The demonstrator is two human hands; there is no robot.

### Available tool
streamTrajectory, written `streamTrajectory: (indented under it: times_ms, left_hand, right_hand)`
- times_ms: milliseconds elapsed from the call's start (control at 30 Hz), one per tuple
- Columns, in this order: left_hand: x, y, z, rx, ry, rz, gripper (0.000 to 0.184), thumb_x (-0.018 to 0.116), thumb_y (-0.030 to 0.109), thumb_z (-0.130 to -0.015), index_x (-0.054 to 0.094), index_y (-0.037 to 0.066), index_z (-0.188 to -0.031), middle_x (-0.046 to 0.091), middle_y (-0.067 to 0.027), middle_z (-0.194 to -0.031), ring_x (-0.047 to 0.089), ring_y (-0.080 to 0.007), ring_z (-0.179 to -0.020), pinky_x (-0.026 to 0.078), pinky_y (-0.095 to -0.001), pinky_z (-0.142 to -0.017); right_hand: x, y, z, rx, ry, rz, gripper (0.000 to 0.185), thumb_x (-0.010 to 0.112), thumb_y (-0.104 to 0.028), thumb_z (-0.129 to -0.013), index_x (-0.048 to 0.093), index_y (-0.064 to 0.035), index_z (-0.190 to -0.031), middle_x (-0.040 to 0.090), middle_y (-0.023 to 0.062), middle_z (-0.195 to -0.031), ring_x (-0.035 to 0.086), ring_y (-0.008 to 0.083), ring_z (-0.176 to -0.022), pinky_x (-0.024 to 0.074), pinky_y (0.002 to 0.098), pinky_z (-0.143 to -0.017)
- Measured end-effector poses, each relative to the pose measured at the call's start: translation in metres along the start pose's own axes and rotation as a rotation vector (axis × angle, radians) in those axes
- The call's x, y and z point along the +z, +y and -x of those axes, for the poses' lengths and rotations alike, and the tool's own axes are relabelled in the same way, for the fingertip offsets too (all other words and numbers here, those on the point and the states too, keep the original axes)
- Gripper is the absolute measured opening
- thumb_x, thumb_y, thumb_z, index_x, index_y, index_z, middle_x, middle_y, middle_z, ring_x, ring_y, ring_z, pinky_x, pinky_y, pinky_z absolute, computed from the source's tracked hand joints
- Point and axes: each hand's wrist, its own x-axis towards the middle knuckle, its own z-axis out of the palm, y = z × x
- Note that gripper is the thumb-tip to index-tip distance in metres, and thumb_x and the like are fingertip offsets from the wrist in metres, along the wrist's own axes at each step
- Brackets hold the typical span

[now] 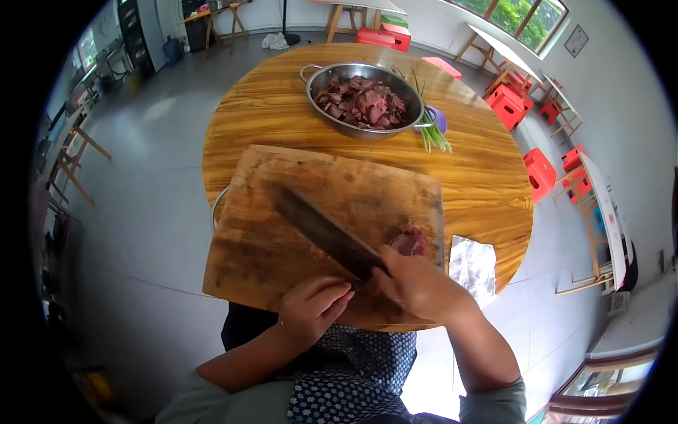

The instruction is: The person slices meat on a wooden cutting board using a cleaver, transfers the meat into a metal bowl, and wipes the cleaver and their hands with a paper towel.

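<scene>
My right hand [417,283] is wrapped round the handle of a large dark-bladed kitchen knife [321,226]. The blade slants up and left over the wooden cutting board [261,268], slightly blurred. Close beside the knife's heel, my left hand [314,304] is closed with its fingers pressed together at the board's near edge. Whatever those fingers may hold is hidden. A small heap of dark red meat [411,240] lies on the right side of the board, just beyond my right hand.
A two-handled metal basin [346,131] of sliced dark red meat [371,102] stands at the far side of the round wooden table [480,169]. Green onions [431,131] lie beside it with a purple item [441,120]. A folded white cloth [472,265] lies right of the board.
</scene>
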Motion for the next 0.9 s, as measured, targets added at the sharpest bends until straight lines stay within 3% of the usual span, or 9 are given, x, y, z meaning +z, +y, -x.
streamTrajectory:
  times_ms: [67,100,167,300,367,467,567,900]
  left_hand:
    - [-0.002,0.001,-0.001,0.029,0.030,0.006,0.018,0.078,0.005,-0.081,0.071,0.002,-0.097,0.071,-0.0115,-0.096,0.070,-0.0270,-0.080,0.057,-0.0336,-0.068]
    - [0.000,0.000,0.000,0.036,0.034,-0.018,0.018,0.079,0.005,-0.080,0.071,0.002,-0.096,0.071,-0.0116,-0.096,0.070,-0.0263,-0.080,0.058,-0.0334,-0.068]
    - [0.002,-0.002,0.001,0.048,0.029,-0.044,0.018,0.079,0.006,-0.080,0.071,0.002,-0.096,0.071,-0.0117,-0.097,0.070,-0.0256,-0.080,0.058,-0.0332,-0.068]
    - [0.003,0.000,0.003,0.022,0.052,-0.006,0.018,0.081,0.002,-0.077,0.070,0.000,-0.092,0.070,-0.0136,-0.096,0.070,-0.0262,-0.079,0.057,-0.0325,-0.065]
    - [0.003,0.000,0.004,-0.007,0.030,0.007,0.019,0.082,0.001,-0.077,0.070,0.000,-0.092,0.069,-0.0134,-0.096,0.070,-0.0258,-0.080,0.056,-0.0321,-0.065]
    - [0.005,-0.005,0.007,0.115,0.066,-0.100,0.018,0.082,0.005,-0.077,0.071,0.001,-0.090,0.068,-0.0100,-0.091,0.069,-0.0229,-0.078,0.056,-0.0310,-0.062]
    - [0.005,-0.004,0.008,0.123,0.067,-0.097,0.018,0.082,0.006,-0.077,0.072,0.001,-0.091,0.069,-0.0098,-0.094,0.069,-0.0228,-0.078,0.055,-0.0305,-0.061]
    - [0.002,-0.006,0.011,0.142,0.015,-0.134,0.020,0.077,0.000,-0.074,0.073,-0.003,-0.093,0.069,-0.0175,-0.103,0.070,-0.0276,-0.083,0.058,-0.0343,-0.067]
  right_hand:
    - [-0.002,0.020,0.015,-0.097,0.269,-0.045,0.024,0.057,-0.017,-0.100,0.051,0.0010,-0.115,0.064,0.0229,-0.079,0.066,0.0400,-0.074,0.0481,0.0471,-0.063]
    - [-0.009,0.016,0.022,-0.094,0.265,-0.042,0.024,0.057,-0.017,-0.100,0.051,0.0010,-0.115,0.064,0.0229,-0.079,0.066,0.0400,-0.074,0.0481,0.0471,-0.063]
    - [-0.025,-0.002,0.037,0.196,0.197,-0.137,0.028,0.058,-0.016,-0.099,0.051,0.0006,-0.120,0.062,0.0224,-0.071,0.063,0.0426,-0.069,0.0459,0.0454,-0.060]
    - [-0.021,-0.023,0.064,0.298,0.238,-0.092,0.020,0.061,-0.014,-0.097,0.051,-0.0004,-0.109,0.062,0.0220,-0.069,0.063,0.0426,-0.065,0.0461,0.0448,-0.058]
    - [-0.016,-0.031,0.076,0.273,0.243,-0.043,0.020,0.061,-0.013,-0.097,0.050,0.0002,-0.107,0.062,0.0217,-0.069,0.063,0.0425,-0.066,0.0461,0.0458,-0.058]
    - [-0.008,-0.043,0.087,0.222,0.243,0.035,0.020,0.064,-0.012,-0.094,0.051,0.0007,-0.101,0.062,0.0192,-0.070,0.064,0.0402,-0.066,0.0473,0.0473,-0.055]
    - [-0.004,-0.053,0.095,0.112,0.177,0.171,0.019,0.068,-0.012,-0.090,0.052,-0.0025,-0.096,0.059,0.0135,-0.074,0.063,0.0340,-0.061,0.0503,0.0431,-0.053]
    - [0.002,-0.064,0.098,0.098,0.087,0.250,0.018,0.066,-0.011,-0.089,0.052,-0.0021,-0.095,0.057,0.0119,-0.076,0.063,0.0297,-0.061,0.0506,0.0399,-0.051]
